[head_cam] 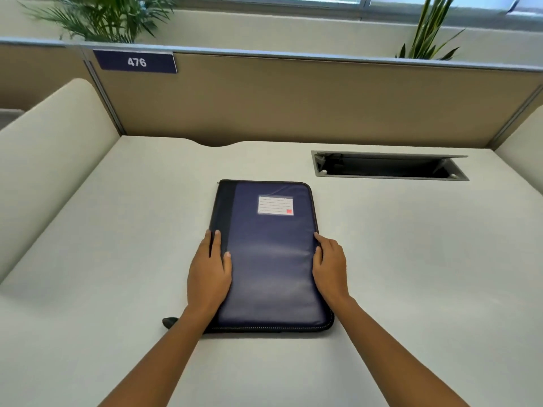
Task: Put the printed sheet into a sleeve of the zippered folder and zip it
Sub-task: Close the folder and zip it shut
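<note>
- zippered folder [270, 259] lies closed and flat at the middle of the desk [411, 259] — label [275, 205] toward the far end;
- left hand [208, 274] rests on its left edge, fingers straight, gripping nothing;
- right hand [330, 265] clasps its right edge, thumb on the cover

You are facing a pale counter [102, 245] ringed by tan partitions [293, 107]; a 476 sign [136, 62] is hanging left; plants [102, 22] are standing behind.
</note>
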